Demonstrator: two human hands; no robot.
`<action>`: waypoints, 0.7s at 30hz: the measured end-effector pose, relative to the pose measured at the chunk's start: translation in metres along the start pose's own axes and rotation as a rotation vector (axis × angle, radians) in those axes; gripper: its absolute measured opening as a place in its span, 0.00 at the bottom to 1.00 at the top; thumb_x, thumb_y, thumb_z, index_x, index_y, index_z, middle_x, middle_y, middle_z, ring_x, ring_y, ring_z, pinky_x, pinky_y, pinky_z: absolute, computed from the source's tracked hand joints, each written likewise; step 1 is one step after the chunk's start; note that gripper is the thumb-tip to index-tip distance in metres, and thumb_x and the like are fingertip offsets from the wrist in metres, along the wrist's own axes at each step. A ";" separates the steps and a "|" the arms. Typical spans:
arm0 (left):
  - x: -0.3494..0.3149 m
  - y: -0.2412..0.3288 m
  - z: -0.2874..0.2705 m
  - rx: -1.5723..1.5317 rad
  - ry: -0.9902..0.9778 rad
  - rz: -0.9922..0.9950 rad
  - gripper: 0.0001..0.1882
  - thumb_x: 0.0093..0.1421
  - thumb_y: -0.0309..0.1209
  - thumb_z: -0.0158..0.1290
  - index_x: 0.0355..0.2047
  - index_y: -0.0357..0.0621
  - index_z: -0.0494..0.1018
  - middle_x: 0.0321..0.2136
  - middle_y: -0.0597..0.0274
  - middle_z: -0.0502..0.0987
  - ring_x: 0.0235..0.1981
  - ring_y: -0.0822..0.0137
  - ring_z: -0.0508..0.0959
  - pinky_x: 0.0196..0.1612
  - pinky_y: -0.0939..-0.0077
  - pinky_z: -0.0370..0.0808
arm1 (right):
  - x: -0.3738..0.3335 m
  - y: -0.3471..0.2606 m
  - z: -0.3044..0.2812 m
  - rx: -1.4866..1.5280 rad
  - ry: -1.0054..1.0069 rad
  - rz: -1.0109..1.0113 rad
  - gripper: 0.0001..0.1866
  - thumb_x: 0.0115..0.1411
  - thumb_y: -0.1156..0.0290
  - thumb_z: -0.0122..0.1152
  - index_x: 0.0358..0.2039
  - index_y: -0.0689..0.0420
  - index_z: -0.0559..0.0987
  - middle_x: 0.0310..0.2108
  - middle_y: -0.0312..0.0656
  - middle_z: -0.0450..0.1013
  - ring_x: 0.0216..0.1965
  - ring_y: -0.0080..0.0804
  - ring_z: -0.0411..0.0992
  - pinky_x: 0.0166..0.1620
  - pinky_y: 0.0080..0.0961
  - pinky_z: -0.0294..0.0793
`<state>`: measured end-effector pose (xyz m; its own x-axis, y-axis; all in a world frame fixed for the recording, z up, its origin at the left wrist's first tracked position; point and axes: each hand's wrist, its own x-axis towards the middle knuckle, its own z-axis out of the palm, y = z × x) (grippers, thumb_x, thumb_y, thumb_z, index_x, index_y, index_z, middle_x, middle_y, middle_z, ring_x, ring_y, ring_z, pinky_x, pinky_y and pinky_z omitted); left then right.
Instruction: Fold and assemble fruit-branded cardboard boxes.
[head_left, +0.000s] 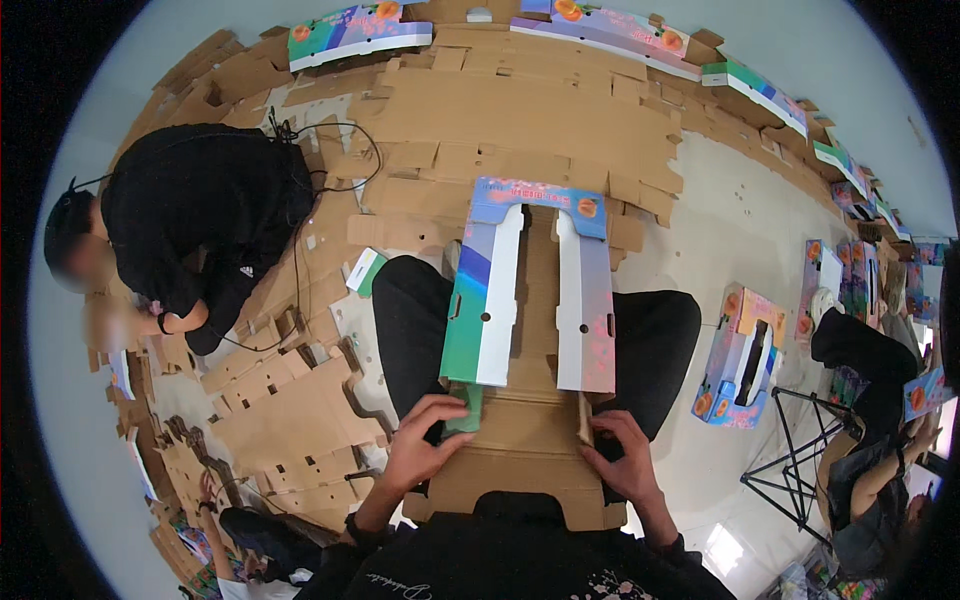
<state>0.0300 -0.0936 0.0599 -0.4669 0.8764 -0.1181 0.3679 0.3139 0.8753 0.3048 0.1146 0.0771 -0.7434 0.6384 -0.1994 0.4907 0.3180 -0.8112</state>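
A partly folded cardboard carton [490, 320] lies between my bent legs, its far end closed and its near end lying flat as a bare brown flap [530, 480]. Its sides are printed green, blue and pink, with white panels folded inward around a long open slot. At the near left corner, my left hand [420, 445] pinches a small green side flap [463, 410] between thumb and fingers. My right hand [628, 458] grips the matching brown side flap [585, 420] at the near right corner. Both flaps stand up from the carton's base.
Flattened cardboard sheets [530, 100] cover much of the floor ahead and to the left. A folded carton [740, 355] sits at right, near a black folding stool frame [795, 450]. One person in black [210, 210] crouches at left; others work at both sides. More cartons [360, 35] line the wall.
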 end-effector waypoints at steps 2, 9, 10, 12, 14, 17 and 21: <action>0.009 -0.004 0.002 -0.135 -0.037 -0.126 0.25 0.51 0.20 0.68 0.48 0.39 0.70 0.49 0.52 0.71 0.47 0.64 0.77 0.51 0.72 0.78 | 0.002 0.008 0.006 -0.056 -0.037 -0.025 0.34 0.48 0.76 0.76 0.55 0.61 0.69 0.43 0.48 0.75 0.43 0.38 0.76 0.46 0.33 0.78; 0.067 -0.007 -0.008 -0.273 -0.056 -0.262 0.57 0.45 0.33 0.75 0.69 0.42 0.51 0.57 0.51 0.70 0.37 0.69 0.78 0.41 0.72 0.80 | 0.055 0.015 -0.006 0.230 -0.029 0.386 0.42 0.49 0.67 0.79 0.57 0.67 0.63 0.33 0.46 0.78 0.33 0.36 0.79 0.39 0.33 0.81; 0.081 -0.010 -0.011 -0.277 -0.055 -0.245 0.57 0.45 0.33 0.75 0.69 0.42 0.51 0.57 0.51 0.70 0.37 0.69 0.78 0.41 0.72 0.80 | 0.070 0.017 -0.011 0.221 -0.129 0.334 0.38 0.49 0.62 0.79 0.53 0.67 0.69 0.30 0.46 0.79 0.31 0.37 0.79 0.37 0.33 0.81; 0.101 -0.019 -0.017 -0.040 -0.368 -0.418 0.57 0.45 0.46 0.74 0.69 0.42 0.55 0.55 0.40 0.75 0.41 0.60 0.82 0.44 0.67 0.80 | 0.092 0.019 -0.017 0.210 -0.225 0.276 0.35 0.49 0.57 0.79 0.49 0.67 0.74 0.27 0.47 0.79 0.28 0.37 0.80 0.36 0.32 0.80; 0.109 -0.024 -0.009 0.069 -0.223 -0.154 0.47 0.47 0.43 0.71 0.64 0.41 0.64 0.44 0.41 0.81 0.42 0.50 0.83 0.45 0.62 0.79 | 0.104 0.023 -0.017 -0.278 -0.337 0.267 0.30 0.49 0.47 0.75 0.36 0.64 0.80 0.25 0.50 0.79 0.28 0.42 0.80 0.36 0.33 0.80; 0.115 -0.026 -0.005 0.155 -0.132 -0.113 0.40 0.48 0.36 0.68 0.61 0.38 0.67 0.43 0.40 0.81 0.42 0.42 0.82 0.45 0.57 0.78 | 0.106 0.028 -0.001 -0.433 -0.203 0.233 0.23 0.55 0.52 0.67 0.32 0.65 0.81 0.24 0.55 0.78 0.30 0.51 0.79 0.36 0.40 0.79; 0.108 -0.003 -0.011 0.212 -0.158 -0.257 0.35 0.49 0.32 0.64 0.59 0.39 0.69 0.43 0.40 0.80 0.39 0.44 0.82 0.44 0.59 0.79 | 0.095 0.027 -0.001 -0.533 -0.089 0.232 0.16 0.57 0.59 0.62 0.32 0.62 0.81 0.25 0.56 0.77 0.31 0.55 0.78 0.36 0.41 0.78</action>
<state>-0.0306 -0.0043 0.0498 -0.4417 0.7996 -0.4068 0.4206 0.5851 0.6933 0.2482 0.1844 0.0366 -0.6136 0.6793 -0.4026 0.7886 0.5005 -0.3573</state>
